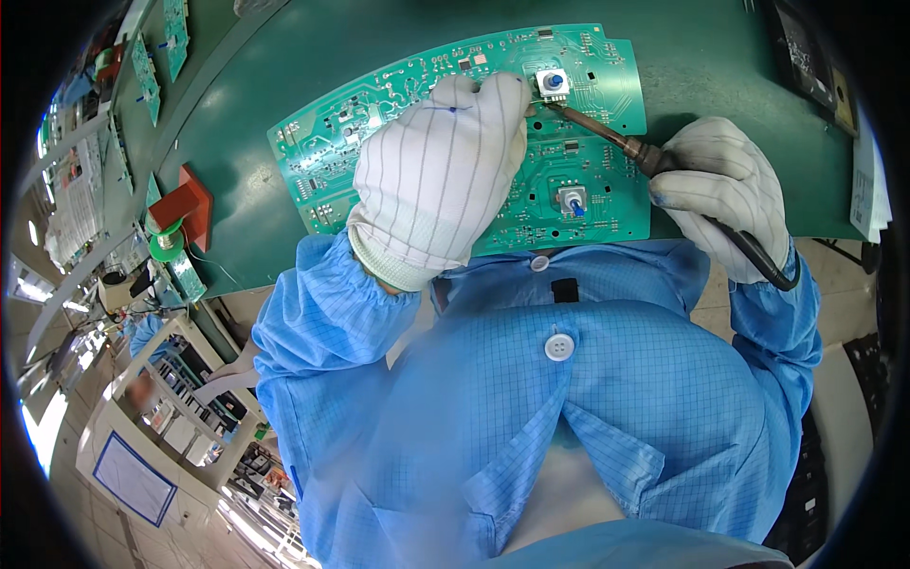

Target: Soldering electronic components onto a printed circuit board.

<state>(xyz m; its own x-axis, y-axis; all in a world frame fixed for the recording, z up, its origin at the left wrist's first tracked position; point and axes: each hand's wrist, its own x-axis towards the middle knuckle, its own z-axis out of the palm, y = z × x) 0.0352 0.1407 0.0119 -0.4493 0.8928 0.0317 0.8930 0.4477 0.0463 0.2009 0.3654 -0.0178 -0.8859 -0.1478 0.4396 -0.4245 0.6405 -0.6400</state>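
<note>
A green circuit board [607,152] lies on the bench. Near its right end sit two knobbed components: an upper rotary switch [552,83] and a lower rotary switch [573,200], each with a blue-tipped shaft. My right hand [725,190], in a white striped glove, is closed around a soldering iron [607,133], whose tip meets the board just below the upper switch. My left hand [441,171], gloved alike, rests over the board's middle and hides part of it. Its fingertips are pinched together beside the iron's tip; what they hold is hidden.
On the left of the green bench [246,123] stands a red-brown holder [194,204] with a green-flanged solder spool [167,242], a thin wire trailing from it. Several smaller boards line the far left. A dark device [810,66] stands at the upper right.
</note>
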